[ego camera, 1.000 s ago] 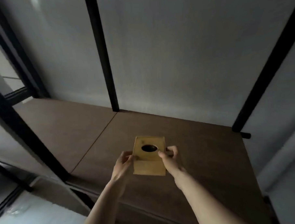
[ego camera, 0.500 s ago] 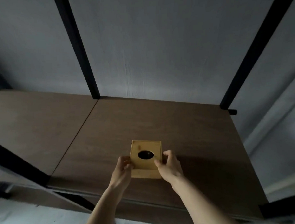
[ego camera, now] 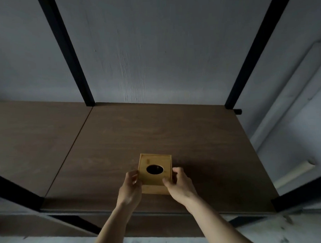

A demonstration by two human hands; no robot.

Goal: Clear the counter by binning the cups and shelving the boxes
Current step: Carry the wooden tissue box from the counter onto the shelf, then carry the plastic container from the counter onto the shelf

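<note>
The step in hand looks like setting the small square yellow-tan wooden box with a dark oval hole in its top down on the dark brown wooden shelf board, and doing it well means lowering it flat so its whole base meets the board at once, keeping it squared to the near edge, and only then letting the fingers slide off sideways rather than lifting upward, which could tip or drag it. Pushing it a little farther from the near edge before releasing would make it safer, since it sits in the near half of the right-hand panel, well apart from the black metal uprights against the grey wall. Whether its base already touches the board cannot be told from this angle. The left hand clasps the box's left side, fingers curled against that wall, and the right hand grips the right side, thumb on the near right corner of the top and the other fingers wrapped round the right wall. The box lies squarely between the two hands, its holed top facing up and unobstructed.
</note>
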